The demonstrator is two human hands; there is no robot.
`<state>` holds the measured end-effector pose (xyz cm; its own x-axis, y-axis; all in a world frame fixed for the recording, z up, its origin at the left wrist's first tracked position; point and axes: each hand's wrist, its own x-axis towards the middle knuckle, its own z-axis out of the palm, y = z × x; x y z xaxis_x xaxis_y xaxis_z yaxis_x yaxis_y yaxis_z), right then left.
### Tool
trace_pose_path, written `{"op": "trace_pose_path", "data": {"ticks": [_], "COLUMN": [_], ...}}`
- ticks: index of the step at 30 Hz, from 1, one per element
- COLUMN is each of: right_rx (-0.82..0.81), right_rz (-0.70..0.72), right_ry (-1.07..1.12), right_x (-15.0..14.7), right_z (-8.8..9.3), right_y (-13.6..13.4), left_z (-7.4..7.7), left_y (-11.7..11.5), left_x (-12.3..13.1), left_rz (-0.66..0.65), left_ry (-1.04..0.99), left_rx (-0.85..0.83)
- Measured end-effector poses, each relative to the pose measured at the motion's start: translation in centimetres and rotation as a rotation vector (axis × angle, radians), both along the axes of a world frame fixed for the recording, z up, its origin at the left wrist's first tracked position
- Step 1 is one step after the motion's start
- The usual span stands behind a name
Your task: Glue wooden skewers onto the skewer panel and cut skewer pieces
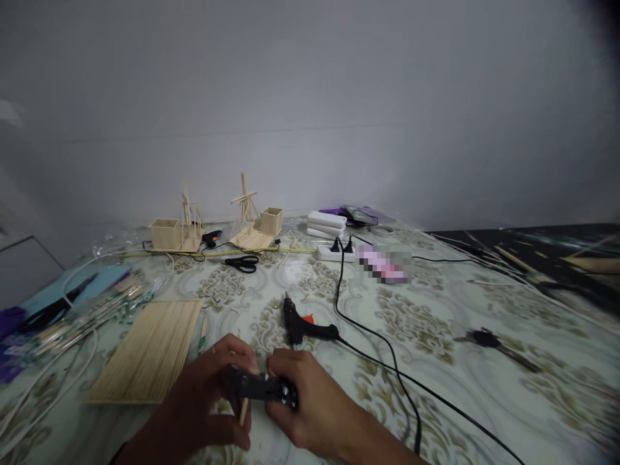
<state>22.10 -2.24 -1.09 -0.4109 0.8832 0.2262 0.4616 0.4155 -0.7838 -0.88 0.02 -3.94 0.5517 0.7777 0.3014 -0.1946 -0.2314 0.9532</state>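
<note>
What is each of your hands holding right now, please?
Left hand: closed on one end of a small black tool.
Right hand: closed on its other end.

We see a dim, soft picture: our hands (pixel 256 394) are dark, and blur smears the bent edges.

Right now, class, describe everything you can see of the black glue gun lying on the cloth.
The glue gun is black, plastic by its look, with an orange part at its middle. It lies flat on the patterned cloth with its nozzle pointing away. A black cord trails from its handle. Nothing else touches it.
</note>
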Motion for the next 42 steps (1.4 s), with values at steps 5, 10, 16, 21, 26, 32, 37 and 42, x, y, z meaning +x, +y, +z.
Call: {"op": "trace_pose_path", "data": {"ticks": [5,10,16,21,26,32,37,42], "right_rx": [0.012,0.03,-0.008,-0.044,-0.077,-0.055,-0.03,-0.022], "right_rz": [-0.005,0.008,0.004,-0.038,-0.055,-0.065,-0.079,-0.072], "right_ry": [0.006,0.008,-0.031,-0.08,-0.104,-0.132,-0.087,-0.035], "right_x": [-0.1,-0.2,-0.2,0.1,0.3,0.3,0.5,0.6], "right_z": [-0.6,-0.9,-0.6,-0.2,0.1,0.1,0.2,0.1], "right_y": [0.0,0.2,0.1,0.2,0.3,0.4,0.4,0.5], "left_z": [-0.4,1.3,4.0,3.9,3.4,2.0,0.7,0.0], "left_y": [0.2,0.0,-0.8,-0.7,-0.5,0.2,1.7,2.6], "left_x": [0.1,0.8,1.3,1.6,1.4,1.0,0.5,-0.1], "left_rz": [-0.063,-0.042,0.081,0.138,0.162,0.145,0.24,0.384], "left_ry": [-0.096,-0.148,-0.074,-0.072,-0.051,-0.042,0.029,0.151], "left_rx": [-0.154,-0.178,-0.313,-0.323,-0.283,-0.211,-0.094,-0.038]}}
